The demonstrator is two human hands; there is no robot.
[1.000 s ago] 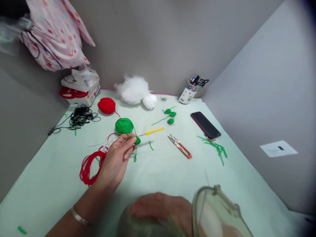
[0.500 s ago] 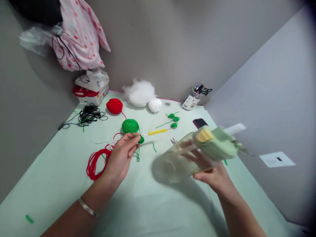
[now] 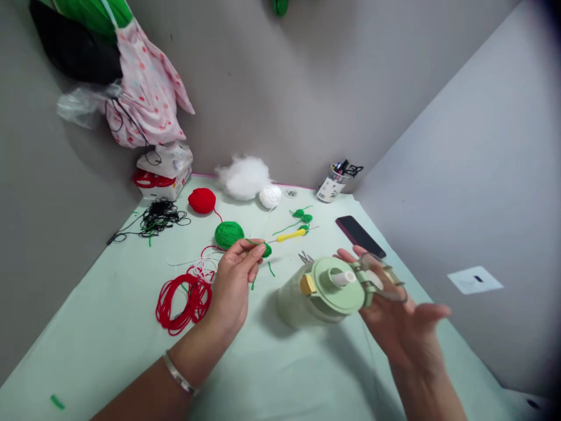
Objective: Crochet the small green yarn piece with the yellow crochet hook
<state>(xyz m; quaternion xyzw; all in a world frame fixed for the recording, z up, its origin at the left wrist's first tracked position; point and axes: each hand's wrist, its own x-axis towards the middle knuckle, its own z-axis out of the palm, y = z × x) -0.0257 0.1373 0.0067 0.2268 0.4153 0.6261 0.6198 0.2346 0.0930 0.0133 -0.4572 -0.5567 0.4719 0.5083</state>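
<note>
My left hand [image 3: 234, 280] pinches a small green crochet piece [image 3: 266, 251] between thumb and fingers. A crochet hook with a yellow handle [image 3: 290, 235] sticks out from it to the right. A pale green water bottle [image 3: 291, 301] stands upright on the table, its lid flipped back and a white straw showing. My right hand [image 3: 405, 333] is open at the right of the bottle, palm up, fingers spread behind the clear flip cover [image 3: 388, 278]. Whether the fingers touch the cover, I cannot tell.
Green yarn ball [image 3: 229, 235], red yarn ball [image 3: 202, 200] and white yarn ball [image 3: 270, 196] lie farther back near white stuffing [image 3: 245, 177]. A red yarn coil [image 3: 164, 304] is at left. Small scissors [image 3: 305, 256] sit behind the bottle; a phone [image 3: 360, 236] lies right of them.
The bottle was tilted in my right hand and now stands upright with its lid open. My right hand has let go and opened. My left hand still holds the green piece.
</note>
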